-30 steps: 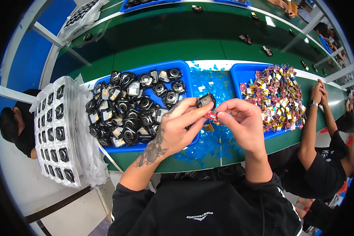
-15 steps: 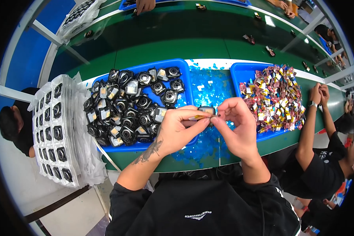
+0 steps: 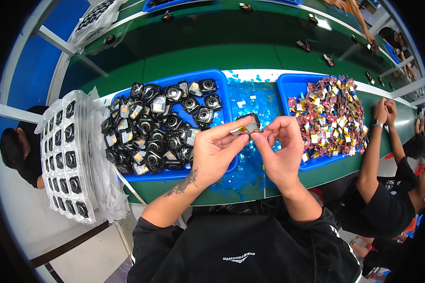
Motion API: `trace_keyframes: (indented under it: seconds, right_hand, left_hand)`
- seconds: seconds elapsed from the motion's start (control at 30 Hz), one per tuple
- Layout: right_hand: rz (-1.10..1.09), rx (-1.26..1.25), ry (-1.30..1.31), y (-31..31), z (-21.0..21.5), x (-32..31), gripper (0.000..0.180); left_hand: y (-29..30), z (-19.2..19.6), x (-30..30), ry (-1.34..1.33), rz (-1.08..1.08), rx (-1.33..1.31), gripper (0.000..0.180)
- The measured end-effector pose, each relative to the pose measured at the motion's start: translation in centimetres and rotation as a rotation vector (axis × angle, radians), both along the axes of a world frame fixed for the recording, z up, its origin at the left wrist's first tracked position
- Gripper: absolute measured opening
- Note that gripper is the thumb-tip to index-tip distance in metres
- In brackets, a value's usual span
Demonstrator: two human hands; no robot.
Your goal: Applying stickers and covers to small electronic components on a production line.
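My left hand [image 3: 216,150] and my right hand [image 3: 279,146] meet above the table's front edge. Together they pinch a small black square part [image 3: 248,124] with a yellow strip on it, the left fingers along its left side and the right fingertips on its lower right. Just left of my hands a blue tray [image 3: 222,94] holds a heap of similar black parts [image 3: 160,127]. To the right a second blue tray [image 3: 288,87] is full of small red, yellow and silver pieces [image 3: 330,115]. Scraps of blue film [image 3: 252,96] lie between the two trays.
A stack of clear blister trays [image 3: 66,155] filled with black parts stands at the left. A green conveyor belt [image 3: 212,42] runs behind, carrying a few single parts. Another person [image 3: 380,188] in black sits at my right, hands clasped; someone else's head [image 3: 16,148] shows at far left.
My hands have shifted slightly while working on the black part. The red bit near my right fingers a second ago is gone; a yellow strip now shows on the part.
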State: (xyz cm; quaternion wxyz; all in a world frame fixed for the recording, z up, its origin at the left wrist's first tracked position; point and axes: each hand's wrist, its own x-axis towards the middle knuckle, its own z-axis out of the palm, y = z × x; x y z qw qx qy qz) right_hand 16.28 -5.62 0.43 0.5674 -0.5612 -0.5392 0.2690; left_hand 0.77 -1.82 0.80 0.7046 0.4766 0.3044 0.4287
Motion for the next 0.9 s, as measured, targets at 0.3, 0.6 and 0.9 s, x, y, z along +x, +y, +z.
trace_keyframes:
  seconds: [0.3,0.6,0.9]
  right_hand:
    - [0.09,-0.09,0.032,1.0,0.9,-1.2,0.046]
    - [0.299,-0.363,-0.238,17.7,2.6,4.1,0.052]
    - [-0.04,-0.266,-0.809,24.7,-3.2,6.5,0.053]
  left_hand:
    - [-0.4,-0.1,0.1,-0.042,0.108,0.016,0.049]
    - [5.9,1.7,-6.7,1.332,0.652,0.868,0.035]
    - [6.7,-0.8,-9.4,1.435,0.624,0.687,0.028]
